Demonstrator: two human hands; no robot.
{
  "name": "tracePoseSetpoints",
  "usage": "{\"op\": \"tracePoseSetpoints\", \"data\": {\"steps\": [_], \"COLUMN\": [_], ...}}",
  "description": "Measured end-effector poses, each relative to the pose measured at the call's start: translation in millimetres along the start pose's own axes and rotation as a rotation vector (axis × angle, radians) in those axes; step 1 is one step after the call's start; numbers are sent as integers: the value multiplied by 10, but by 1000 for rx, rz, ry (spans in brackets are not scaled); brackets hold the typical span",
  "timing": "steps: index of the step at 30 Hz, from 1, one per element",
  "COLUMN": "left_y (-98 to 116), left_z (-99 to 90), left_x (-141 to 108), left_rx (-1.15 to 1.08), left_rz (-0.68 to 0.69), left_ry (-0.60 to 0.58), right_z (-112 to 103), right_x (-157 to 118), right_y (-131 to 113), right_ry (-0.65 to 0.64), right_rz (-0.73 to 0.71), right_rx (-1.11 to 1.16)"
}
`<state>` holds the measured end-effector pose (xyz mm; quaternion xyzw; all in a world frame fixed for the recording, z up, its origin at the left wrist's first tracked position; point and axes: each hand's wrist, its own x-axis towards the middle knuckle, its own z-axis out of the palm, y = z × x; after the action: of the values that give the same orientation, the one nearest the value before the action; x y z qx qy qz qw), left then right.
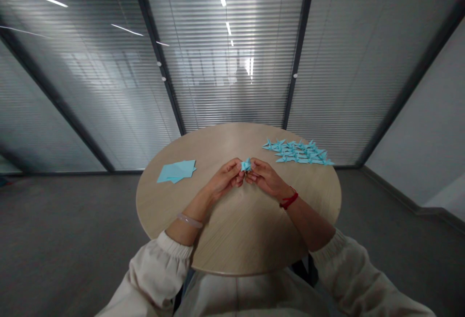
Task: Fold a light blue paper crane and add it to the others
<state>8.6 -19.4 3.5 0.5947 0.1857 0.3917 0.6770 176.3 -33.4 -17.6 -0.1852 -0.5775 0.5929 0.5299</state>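
Observation:
A small folded blue paper piece is held up over the middle of the round table, between both hands. My left hand pinches its left side with thumb and fingers. On the right side, my right hand grips it in the same way. The fingers cover parts of the piece, so its exact shape is hard to make out. Flat sheets of blue paper lie to the left of my left hand. Several folded blue paper figures with pointed tips sit in rows beyond my right hand.
The round wooden table has its near edge close to my body. Behind it stands a glass partition with blinds and dark frames. A pale wall rises on the right, above a grey floor.

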Motion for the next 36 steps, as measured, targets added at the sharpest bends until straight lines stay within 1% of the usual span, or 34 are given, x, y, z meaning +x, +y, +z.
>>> {"op": "tracePoseSetpoints", "data": {"steps": [4,11,21,25,31,36], "left_y": [-4,18,18,2,-31,-9], "left_z": [9,-27,-14,-35,-97,-112], "left_x": [2,5,-33,-24,-4,-22], "left_rx": [-13,-1,-63,-59,-36,-103], "left_rz": [7,-15,-28,-16,26,-17], "left_ry": [11,18,-28,-37,-11,-2], "right_z": [7,-27,-26,-22,-43,-75], "right_x": [0,-4,-19,-25,-42,-48], "right_y": [1,-14,-25,-21,-11,4], "right_ry": [-12,3,-47,-42,-66,-51], "right_rz": [-15,13,13,21,0,-7], "right_rx": [-3,-51,72,74,91,128]}}
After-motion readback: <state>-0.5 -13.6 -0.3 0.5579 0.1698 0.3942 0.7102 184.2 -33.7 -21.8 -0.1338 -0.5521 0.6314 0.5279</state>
